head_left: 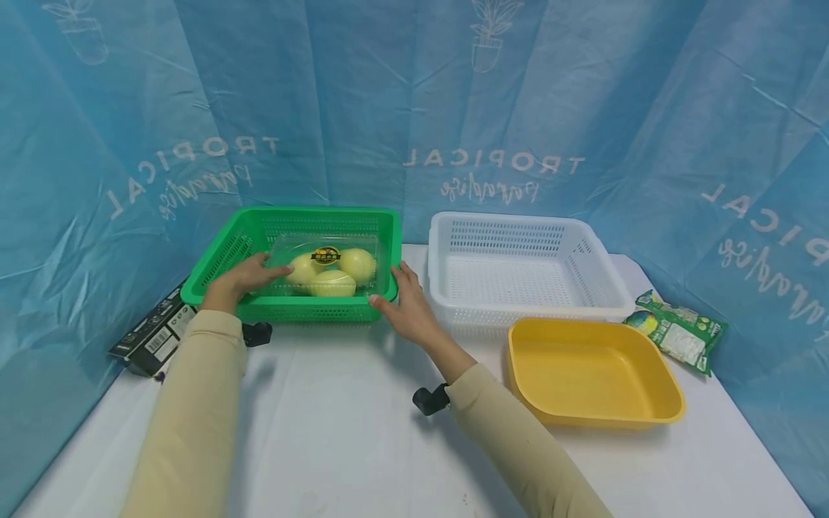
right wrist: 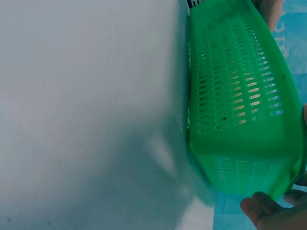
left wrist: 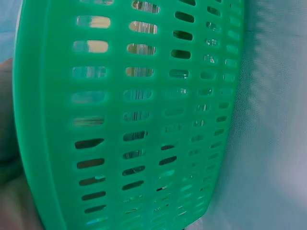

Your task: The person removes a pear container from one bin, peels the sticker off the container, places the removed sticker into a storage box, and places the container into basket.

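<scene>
A clear plastic box of pale yellow-green round fruit [head_left: 333, 283], with a black and gold label, lies inside a green slotted basket [head_left: 324, 311]. My left hand [head_left: 242, 279] reaches over the basket's front left rim, its thumb at the box's left side; the rest of its fingers are partly hidden, so their hold is unclear. At the front right corner, my right hand [head_left: 409, 306] grips the green basket, thumb by the front rim and fingers along the outer right wall. In the right wrist view, fingertips [right wrist: 261, 203] curl against the basket's end.
A white slotted basket [head_left: 531, 312] stands to the right, with a yellow tub [head_left: 596, 417] in front of it. A green packet [head_left: 683, 334] lies at the far right, and a black box [head_left: 155, 334] at the left. A blue printed curtain [head_left: 363, 108] hangs behind the white table.
</scene>
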The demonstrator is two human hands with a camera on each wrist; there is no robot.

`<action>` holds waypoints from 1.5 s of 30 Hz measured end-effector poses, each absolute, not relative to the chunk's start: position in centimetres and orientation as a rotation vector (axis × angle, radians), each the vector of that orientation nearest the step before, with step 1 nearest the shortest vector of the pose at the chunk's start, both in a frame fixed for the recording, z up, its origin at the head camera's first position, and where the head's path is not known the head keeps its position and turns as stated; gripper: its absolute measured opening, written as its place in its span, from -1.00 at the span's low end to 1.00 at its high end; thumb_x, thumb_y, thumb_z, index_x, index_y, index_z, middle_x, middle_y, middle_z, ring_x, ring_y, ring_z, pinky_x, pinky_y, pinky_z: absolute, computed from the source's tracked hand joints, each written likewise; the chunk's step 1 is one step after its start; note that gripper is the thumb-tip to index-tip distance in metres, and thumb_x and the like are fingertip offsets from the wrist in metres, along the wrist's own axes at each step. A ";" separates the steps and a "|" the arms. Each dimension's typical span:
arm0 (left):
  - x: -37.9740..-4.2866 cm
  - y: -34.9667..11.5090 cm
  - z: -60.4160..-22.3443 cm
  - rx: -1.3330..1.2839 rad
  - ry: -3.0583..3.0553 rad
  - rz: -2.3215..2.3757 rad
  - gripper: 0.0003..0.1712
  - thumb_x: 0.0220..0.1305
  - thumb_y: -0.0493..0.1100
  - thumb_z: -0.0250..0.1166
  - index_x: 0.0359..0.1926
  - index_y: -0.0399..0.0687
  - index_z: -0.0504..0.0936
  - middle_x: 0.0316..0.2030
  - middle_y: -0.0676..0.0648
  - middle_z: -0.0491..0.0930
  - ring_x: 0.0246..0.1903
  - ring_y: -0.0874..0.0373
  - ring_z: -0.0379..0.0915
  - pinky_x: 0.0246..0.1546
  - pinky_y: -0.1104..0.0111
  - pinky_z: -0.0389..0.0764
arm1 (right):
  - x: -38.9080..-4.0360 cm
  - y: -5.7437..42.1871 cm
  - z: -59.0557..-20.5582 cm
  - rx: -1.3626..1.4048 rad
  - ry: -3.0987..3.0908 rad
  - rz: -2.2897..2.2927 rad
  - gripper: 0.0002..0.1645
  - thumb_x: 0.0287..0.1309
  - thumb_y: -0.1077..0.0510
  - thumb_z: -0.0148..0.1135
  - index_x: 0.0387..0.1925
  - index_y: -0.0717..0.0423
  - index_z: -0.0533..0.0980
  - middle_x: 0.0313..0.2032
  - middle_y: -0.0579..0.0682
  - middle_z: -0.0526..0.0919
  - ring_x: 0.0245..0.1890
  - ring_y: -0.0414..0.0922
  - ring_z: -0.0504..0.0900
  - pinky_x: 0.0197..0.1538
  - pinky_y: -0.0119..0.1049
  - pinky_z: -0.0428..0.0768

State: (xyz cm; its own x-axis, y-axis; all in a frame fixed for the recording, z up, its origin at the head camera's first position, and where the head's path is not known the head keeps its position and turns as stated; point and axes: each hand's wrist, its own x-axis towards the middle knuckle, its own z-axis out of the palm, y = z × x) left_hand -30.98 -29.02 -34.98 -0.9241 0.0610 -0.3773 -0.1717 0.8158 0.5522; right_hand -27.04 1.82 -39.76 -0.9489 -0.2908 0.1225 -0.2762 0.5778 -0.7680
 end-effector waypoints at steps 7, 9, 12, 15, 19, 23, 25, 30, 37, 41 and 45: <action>-31.0 -28.8 -35.0 -0.093 2.598 0.890 0.10 0.35 0.31 -0.10 0.42 -0.34 -0.48 0.40 -0.49 -0.45 0.37 -0.48 -0.39 0.29 -0.27 0.02 | -27.1 1.8 -39.8 -0.501 2.772 -1.342 -0.08 0.24 -0.19 0.10 0.46 0.07 -0.04 0.50 0.02 -0.18 0.48 0.06 -0.03 0.42 0.04 0.17; -31.1 -28.8 -35.1 -0.097 2.611 0.901 0.10 0.34 0.32 -0.08 0.43 -0.33 -0.46 0.41 -0.49 -0.43 0.37 -0.48 -0.37 0.29 -0.27 0.03 | -27.1 1.8 -39.7 -0.504 2.773 -1.344 -0.07 0.24 -0.19 0.10 0.46 0.08 -0.03 0.50 0.02 -0.18 0.48 0.05 -0.03 0.42 0.04 0.17; -31.1 -28.9 -35.3 -0.109 2.625 0.931 0.10 0.33 0.32 -0.06 0.45 -0.29 -0.42 0.42 -0.47 -0.39 0.38 -0.46 -0.35 0.29 -0.26 0.05 | -27.0 1.8 -39.6 -0.504 2.770 -1.356 -0.08 0.24 -0.18 0.10 0.46 0.08 -0.03 0.50 0.01 -0.17 0.48 0.05 -0.02 0.42 0.03 0.18; -31.1 -28.9 -35.4 -0.121 2.632 0.971 0.10 0.31 0.33 -0.03 0.46 -0.23 -0.41 0.43 -0.45 -0.37 0.38 -0.45 -0.33 0.28 -0.26 0.07 | -27.0 1.8 -39.6 -0.504 2.767 -1.363 -0.08 0.24 -0.18 0.10 0.46 0.08 -0.03 0.50 0.00 -0.17 0.48 0.05 -0.02 0.42 0.04 0.18; -31.0 -28.8 -35.4 -0.121 2.644 1.050 0.09 0.30 0.31 0.00 0.47 -0.18 -0.40 0.43 -0.44 -0.33 0.39 -0.43 -0.28 0.28 -0.25 0.10 | -27.1 1.9 -39.6 -0.499 2.764 -1.373 -0.08 0.24 -0.18 0.11 0.46 0.07 -0.03 0.50 0.00 -0.17 0.48 0.05 -0.02 0.41 0.05 0.18; -30.9 -28.7 -35.4 -0.116 2.653 1.122 0.08 0.30 0.28 0.04 0.48 -0.13 -0.40 0.44 -0.43 -0.31 0.40 -0.41 -0.26 0.29 -0.23 0.11 | -27.1 1.9 -39.7 -0.494 2.769 -1.376 -0.09 0.25 -0.17 0.11 0.46 0.08 -0.02 0.50 -0.01 -0.17 0.48 0.04 -0.02 0.42 0.03 0.18; -30.9 -28.7 -35.4 -0.111 2.659 1.140 0.08 0.30 0.28 0.04 0.48 -0.10 -0.40 0.44 -0.42 -0.32 0.40 -0.40 -0.28 0.29 -0.24 0.09 | -27.2 1.9 -39.7 -0.495 2.770 -1.374 -0.08 0.24 -0.18 0.11 0.46 0.08 -0.02 0.50 -0.01 -0.17 0.48 0.04 -0.01 0.42 0.03 0.18; -30.7 -28.7 -35.4 -0.087 2.679 1.192 0.07 0.29 0.29 0.05 0.48 -0.05 -0.39 0.46 -0.37 -0.36 0.42 -0.38 -0.33 0.30 -0.25 0.05 | -27.2 2.0 -39.8 -0.502 2.765 -1.382 -0.08 0.24 -0.18 0.11 0.46 0.09 -0.02 0.50 0.00 -0.16 0.48 0.05 0.00 0.42 0.03 0.18; -30.2 -28.6 -35.1 -0.035 2.710 1.287 0.04 0.29 0.28 0.06 0.49 0.10 -0.38 0.47 -0.31 -0.34 0.43 -0.37 -0.32 0.27 -0.29 0.06 | -27.2 1.9 -39.9 -0.508 2.758 -1.398 -0.08 0.24 -0.16 0.12 0.45 0.10 -0.02 0.50 0.03 -0.17 0.48 0.07 -0.01 0.41 0.05 0.18; -30.0 -28.5 -34.9 -0.027 2.716 1.350 0.00 0.28 0.29 0.06 0.49 0.23 -0.35 0.49 -0.25 -0.37 0.44 -0.34 -0.35 0.26 -0.31 0.04 | -27.2 1.9 -40.0 -0.518 2.756 -1.406 -0.08 0.24 -0.17 0.12 0.45 0.10 -0.02 0.50 0.04 -0.16 0.47 0.07 0.00 0.41 0.06 0.18; -29.9 -28.3 -34.9 -0.040 2.696 1.436 -0.01 0.24 0.32 0.08 0.48 0.37 -0.32 0.50 -0.15 -0.41 0.46 -0.29 -0.39 0.28 -0.30 0.02 | -27.3 1.8 -40.1 -0.524 2.752 -1.406 -0.07 0.24 -0.17 0.12 0.46 0.10 -0.02 0.50 0.03 -0.16 0.48 0.07 0.00 0.41 0.06 0.19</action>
State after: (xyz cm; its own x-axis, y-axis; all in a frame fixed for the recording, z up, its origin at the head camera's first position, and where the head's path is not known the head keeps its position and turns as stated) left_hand -29.88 -28.34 -34.90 -0.9959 0.0178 -0.0889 -0.0639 0.5585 0.8270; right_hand -27.26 1.84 -40.13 -0.9440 -0.2967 0.1442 -0.2906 0.5416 -0.7888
